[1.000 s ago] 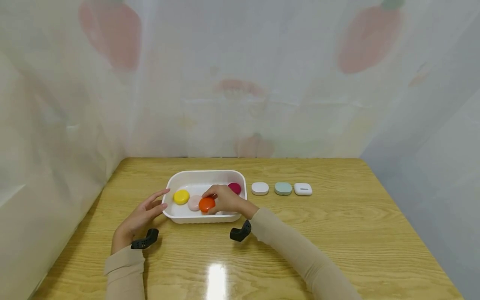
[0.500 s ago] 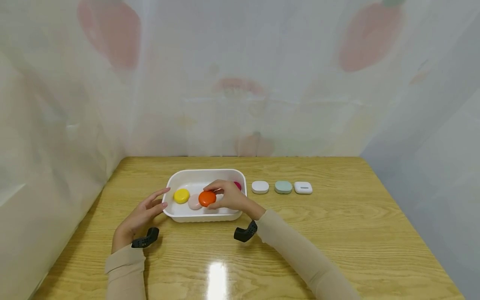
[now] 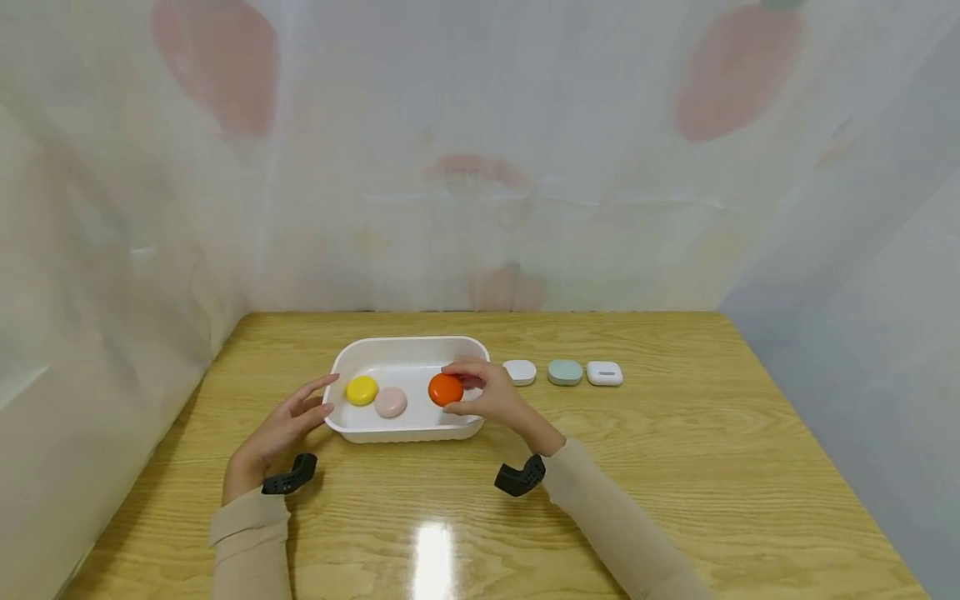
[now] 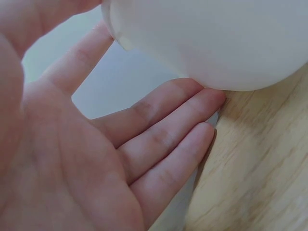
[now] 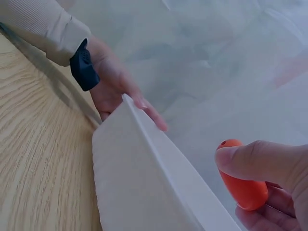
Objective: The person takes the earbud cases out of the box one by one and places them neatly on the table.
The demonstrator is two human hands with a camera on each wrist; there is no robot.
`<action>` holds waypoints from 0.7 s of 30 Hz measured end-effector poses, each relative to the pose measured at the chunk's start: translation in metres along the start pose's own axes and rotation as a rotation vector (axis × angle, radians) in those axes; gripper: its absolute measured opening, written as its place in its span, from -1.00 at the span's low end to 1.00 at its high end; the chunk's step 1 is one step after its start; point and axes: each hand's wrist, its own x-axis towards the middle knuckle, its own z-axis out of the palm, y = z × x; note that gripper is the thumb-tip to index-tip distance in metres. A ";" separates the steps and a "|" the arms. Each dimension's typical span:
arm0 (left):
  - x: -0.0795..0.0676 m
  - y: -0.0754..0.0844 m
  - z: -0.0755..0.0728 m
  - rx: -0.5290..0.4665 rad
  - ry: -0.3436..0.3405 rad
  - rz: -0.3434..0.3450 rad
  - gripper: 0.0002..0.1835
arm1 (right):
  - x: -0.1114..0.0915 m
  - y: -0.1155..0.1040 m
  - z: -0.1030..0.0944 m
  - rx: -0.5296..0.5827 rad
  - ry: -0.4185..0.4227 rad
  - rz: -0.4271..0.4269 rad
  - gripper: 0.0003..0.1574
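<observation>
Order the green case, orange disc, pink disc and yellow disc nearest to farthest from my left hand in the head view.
From your left hand:
1. Yellow disc, left end of the tray.
2. Pink disc, just right of the yellow one.
3. Orange disc, held in your right hand.
4. Green case, right of the tray.

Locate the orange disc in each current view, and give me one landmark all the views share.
Head: the orange disc is below and slightly left of centre, pinched by the right hand.
Left wrist: not in it.
Right wrist: lower right, between thumb and fingers.
Shared landmark: the white tray, with the left hand touching its end.
</observation>
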 end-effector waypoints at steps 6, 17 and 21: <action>0.000 0.000 -0.001 0.022 0.002 -0.005 -0.36 | -0.015 0.006 -0.015 0.031 0.056 0.013 -0.36; 0.001 -0.002 0.000 0.008 0.002 0.013 -0.36 | -0.032 0.015 -0.043 -0.008 0.100 0.059 -0.40; 0.000 -0.001 0.000 0.010 0.008 0.003 -0.36 | -0.036 0.022 -0.052 -0.042 0.108 0.057 -0.38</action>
